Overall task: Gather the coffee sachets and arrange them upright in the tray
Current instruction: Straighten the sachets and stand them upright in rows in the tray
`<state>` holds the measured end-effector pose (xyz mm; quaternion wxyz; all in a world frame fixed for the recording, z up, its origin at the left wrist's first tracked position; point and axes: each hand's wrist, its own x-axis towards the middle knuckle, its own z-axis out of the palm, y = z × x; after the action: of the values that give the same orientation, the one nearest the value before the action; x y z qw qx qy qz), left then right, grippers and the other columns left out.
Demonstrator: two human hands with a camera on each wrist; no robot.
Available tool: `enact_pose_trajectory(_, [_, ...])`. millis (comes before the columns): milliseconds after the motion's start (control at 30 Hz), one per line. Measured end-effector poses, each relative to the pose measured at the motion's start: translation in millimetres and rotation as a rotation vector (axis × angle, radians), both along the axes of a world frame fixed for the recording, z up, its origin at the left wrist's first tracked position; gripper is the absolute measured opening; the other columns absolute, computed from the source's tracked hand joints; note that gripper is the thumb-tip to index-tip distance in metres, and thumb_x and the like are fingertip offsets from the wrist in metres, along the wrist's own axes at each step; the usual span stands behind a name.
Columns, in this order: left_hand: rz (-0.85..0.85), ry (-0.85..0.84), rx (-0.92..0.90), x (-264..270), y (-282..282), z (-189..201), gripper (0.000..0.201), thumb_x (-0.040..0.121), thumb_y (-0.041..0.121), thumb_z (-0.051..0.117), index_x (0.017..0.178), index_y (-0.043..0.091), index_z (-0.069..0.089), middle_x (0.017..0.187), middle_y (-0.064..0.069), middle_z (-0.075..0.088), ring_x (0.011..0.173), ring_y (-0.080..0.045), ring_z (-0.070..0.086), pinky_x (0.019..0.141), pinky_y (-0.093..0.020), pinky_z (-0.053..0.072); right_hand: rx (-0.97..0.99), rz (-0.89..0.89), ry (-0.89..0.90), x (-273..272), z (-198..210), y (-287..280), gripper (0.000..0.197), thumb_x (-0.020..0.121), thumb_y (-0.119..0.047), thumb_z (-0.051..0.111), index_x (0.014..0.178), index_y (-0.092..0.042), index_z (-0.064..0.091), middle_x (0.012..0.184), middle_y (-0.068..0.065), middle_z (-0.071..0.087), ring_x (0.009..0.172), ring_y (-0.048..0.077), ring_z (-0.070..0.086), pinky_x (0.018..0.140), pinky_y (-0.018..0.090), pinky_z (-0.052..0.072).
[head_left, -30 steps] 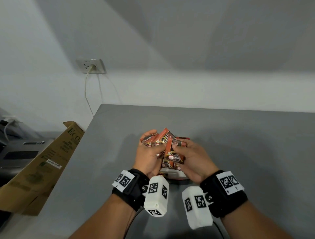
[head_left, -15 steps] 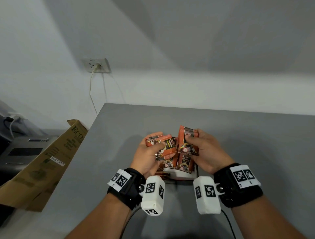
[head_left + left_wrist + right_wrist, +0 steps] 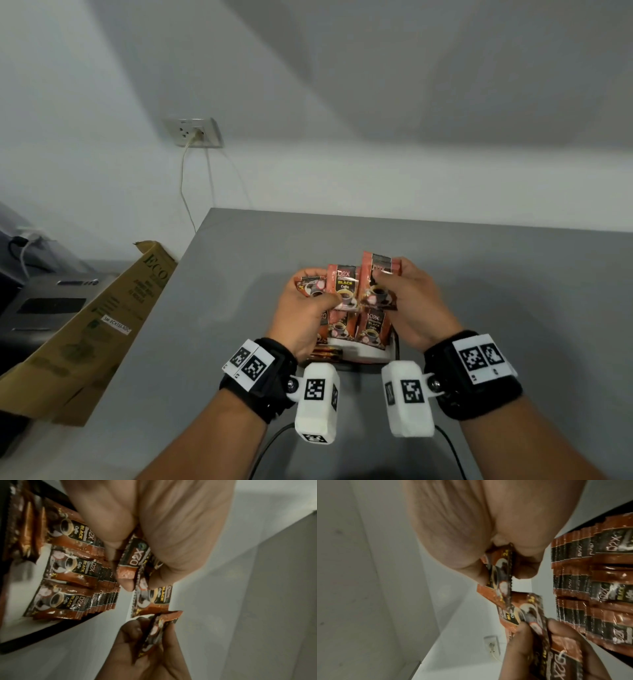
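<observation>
Orange and black coffee sachets [image 3: 371, 325] stand upright in rows in a white tray [image 3: 363, 356] with a dark rim, just ahead of my wrists. My left hand [image 3: 308, 305] grips a small bunch of sachets [image 3: 342, 286] above the tray's left side. My right hand [image 3: 407, 301] pinches one sachet [image 3: 378, 281], held upright over the tray's right side. In the left wrist view the tray's sachet rows [image 3: 72, 574] fill the left, and the held sachets [image 3: 137, 555] sit between my fingers. The right wrist view shows the pinched sachet [image 3: 498, 572] and the packed rows [image 3: 590, 588].
The tray stands on a grey table [image 3: 479, 274] whose left edge runs diagonally. A cardboard box [image 3: 85, 325] leans beside that edge, with a dark appliance [image 3: 41, 305] behind it. A wall socket [image 3: 193, 132] with a hanging cable is on the white wall.
My right hand pulled one sachet out of the bunch and lifted it upright to the right. My left hand turned its remaining sachets more upright. The view shifted a little.
</observation>
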<state>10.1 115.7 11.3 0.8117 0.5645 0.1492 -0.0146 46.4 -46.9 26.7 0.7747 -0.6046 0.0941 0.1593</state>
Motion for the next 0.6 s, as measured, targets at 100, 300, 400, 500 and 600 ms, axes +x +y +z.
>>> enact_pose_trajectory(100, [0.038,-0.012,-0.023,-0.5,-3.1,0.1,0.035,0.08,-0.02,0.062,0.108,0.001,0.06,0.091,-0.019,0.072,0.081,-0.032,0.071,0.07,-0.044,0.058,-0.062,0.114,0.02,-7.3,-4.8,5.8,0.019,0.096,-0.003,0.059,0.116,-0.003,0.06,0.107,0.021,0.074,0.097,0.039,0.071,0.092,0.055,0.056])
enact_pose_trajectory(300, [0.047,0.124,-0.286,2.9,4.0,3.7,0.036,0.089,-0.01,0.04,0.117,0.001,0.06,0.091,-0.023,0.069,0.073,-0.033,0.068,0.065,-0.042,0.057,-0.023,0.024,-0.018,0.0,-1.6,1.6,0.029,0.099,0.0,0.053,0.126,-0.01,0.054,0.113,0.018,0.07,0.093,0.028,0.07,0.081,0.044,0.057])
enact_pose_trajectory(400, [0.098,0.086,-0.212,4.7,6.6,2.3,0.039,0.087,-0.019,0.05,0.118,0.003,0.057,0.093,-0.021,0.07,0.077,-0.032,0.071,0.064,-0.041,0.059,0.083,0.089,0.05,-2.5,0.0,-6.5,0.024,0.099,0.0,0.051,0.12,-0.006,0.062,0.103,0.018,0.074,0.086,0.027,0.072,0.077,0.041,0.057])
enact_pose_trajectory(500, [0.152,0.036,-0.193,6.6,2.9,1.8,0.046,0.082,-0.027,0.049,0.114,0.005,0.057,0.088,-0.017,0.067,0.074,-0.028,0.07,0.06,-0.038,0.06,0.097,0.154,0.09,-12.8,-4.5,1.8,0.023,0.098,0.002,0.052,0.115,-0.006,0.065,0.103,0.02,0.074,0.085,0.029,0.071,0.08,0.043,0.056])
enact_pose_trajectory(600, [0.149,0.018,-0.159,6.8,-3.0,2.9,0.047,0.079,-0.03,0.05,0.11,0.005,0.056,0.08,-0.014,0.065,0.063,-0.021,0.068,0.052,-0.03,0.056,-0.001,0.187,0.029,-19.8,-10.4,14.6,0.022,0.097,0.003,0.055,0.111,-0.01,0.066,0.104,0.015,0.076,0.094,0.032,0.073,0.088,0.047,0.057])
